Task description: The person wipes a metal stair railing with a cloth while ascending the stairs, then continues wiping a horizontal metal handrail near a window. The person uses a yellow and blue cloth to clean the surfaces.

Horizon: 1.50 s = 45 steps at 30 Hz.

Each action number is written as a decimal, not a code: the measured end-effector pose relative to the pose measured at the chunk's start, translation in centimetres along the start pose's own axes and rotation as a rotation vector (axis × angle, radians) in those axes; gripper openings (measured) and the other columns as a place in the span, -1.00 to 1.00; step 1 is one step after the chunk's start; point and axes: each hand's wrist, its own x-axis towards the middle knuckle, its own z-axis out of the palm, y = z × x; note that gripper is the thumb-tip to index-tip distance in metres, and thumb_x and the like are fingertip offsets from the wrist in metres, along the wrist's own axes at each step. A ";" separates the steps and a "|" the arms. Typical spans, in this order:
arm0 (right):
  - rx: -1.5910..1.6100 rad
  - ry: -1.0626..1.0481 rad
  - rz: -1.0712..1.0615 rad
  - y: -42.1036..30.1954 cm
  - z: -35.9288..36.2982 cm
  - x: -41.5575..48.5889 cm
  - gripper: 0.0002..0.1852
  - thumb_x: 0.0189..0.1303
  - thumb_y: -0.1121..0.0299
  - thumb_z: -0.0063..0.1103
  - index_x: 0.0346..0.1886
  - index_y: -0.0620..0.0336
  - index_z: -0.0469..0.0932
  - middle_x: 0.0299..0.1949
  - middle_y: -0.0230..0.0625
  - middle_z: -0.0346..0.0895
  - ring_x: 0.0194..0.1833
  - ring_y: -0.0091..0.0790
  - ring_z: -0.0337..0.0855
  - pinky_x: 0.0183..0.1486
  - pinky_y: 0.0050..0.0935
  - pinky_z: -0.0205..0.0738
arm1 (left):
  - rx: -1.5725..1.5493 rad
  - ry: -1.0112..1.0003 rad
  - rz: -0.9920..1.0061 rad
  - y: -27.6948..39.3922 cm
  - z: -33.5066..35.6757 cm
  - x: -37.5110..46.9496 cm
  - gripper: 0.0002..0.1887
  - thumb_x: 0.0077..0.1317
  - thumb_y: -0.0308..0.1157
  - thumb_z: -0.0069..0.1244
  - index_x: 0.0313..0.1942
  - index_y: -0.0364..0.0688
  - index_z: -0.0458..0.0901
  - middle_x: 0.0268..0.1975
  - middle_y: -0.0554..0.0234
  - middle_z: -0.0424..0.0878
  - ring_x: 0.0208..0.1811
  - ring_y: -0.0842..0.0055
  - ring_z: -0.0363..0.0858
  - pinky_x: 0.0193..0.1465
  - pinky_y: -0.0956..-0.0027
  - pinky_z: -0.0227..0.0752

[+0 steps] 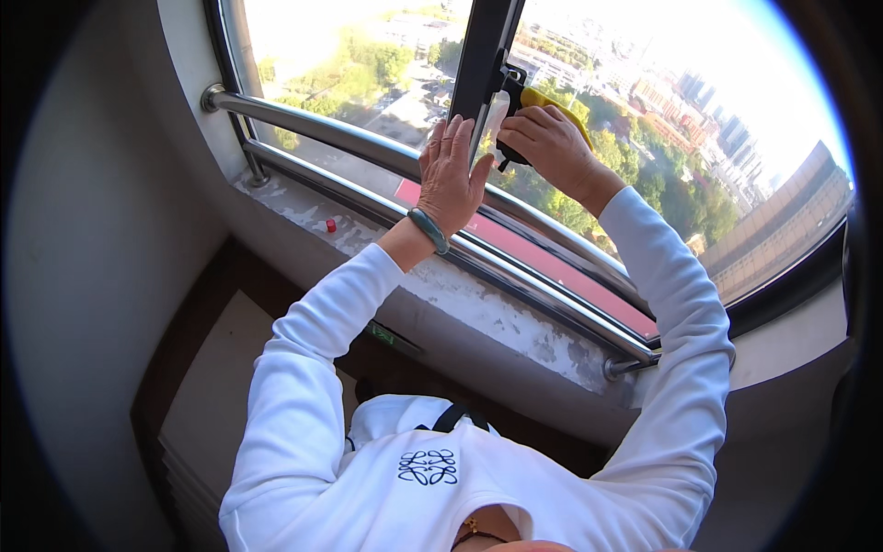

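Observation:
My left hand (450,172) lies with its fingers extended against the dark window frame (477,62), near the upper steel rail, a green bangle (428,230) on its wrist. To its right, my right hand (545,141) grips a black tool (514,150) whose exact kind I cannot tell, as the fingers cover much of it. A yellow cloth (560,112) shows along the back of that hand. Just above the fingers is a black window latch (513,74). Something whitish and translucent, perhaps plastic, hangs between the frame and my right fingers.
Two steel guard rails (331,131) cross before the window glass (359,62). Below them runs a window sill (483,303) with peeling paint, bearing a small red cap-like piece (331,225). A grey wall (103,207) stands at the left. Trees and buildings lie far below outside.

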 end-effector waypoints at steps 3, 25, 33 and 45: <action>-0.058 0.280 0.018 -0.3 -1.2 5.5 -0.58 0.10 0.36 0.40 0.09 -0.02 0.63 0.10 -0.47 0.68 0.21 -0.33 0.64 0.25 -0.31 0.54 | -0.097 0.090 -0.052 -1.8 -0.9 1.3 -0.39 0.59 -0.08 -0.10 0.46 -0.28 0.27 0.47 -0.25 0.35 0.57 -0.19 0.15 0.58 -0.12 -0.05; 0.964 -0.391 0.644 -6.6 3.6 -0.5 -0.66 0.52 0.23 0.12 0.24 0.14 0.58 0.03 -0.01 0.73 0.05 0.07 0.72 0.13 -0.08 0.58 | -0.099 0.111 -0.096 -3.9 -1.9 -0.1 -0.50 0.60 -0.20 -0.11 0.42 -0.23 0.33 0.40 -0.14 0.47 0.55 -0.12 0.21 0.57 -0.06 -0.02; 0.449 -0.183 0.562 -11.3 -4.2 -10.6 -0.47 0.43 0.32 0.25 0.41 0.16 0.40 0.47 -0.01 0.35 0.45 0.08 0.41 0.44 -0.06 0.38 | -0.176 0.056 -0.027 -1.2 -0.7 -0.8 -0.48 0.61 -0.23 -0.11 0.46 -0.23 0.30 0.44 -0.08 0.43 0.59 -0.02 0.16 0.61 -0.02 -0.07; 0.222 0.002 0.597 -12.9 -1.0 -8.6 -0.50 0.31 0.40 0.16 0.33 0.22 0.44 0.36 -0.04 0.50 0.38 -0.05 0.54 0.41 -0.13 0.40 | -0.133 -0.113 0.181 2.9 1.4 -0.9 -0.52 0.63 -0.16 -0.16 0.43 -0.18 0.38 0.44 0.03 0.46 0.61 0.02 0.16 0.59 0.00 -0.05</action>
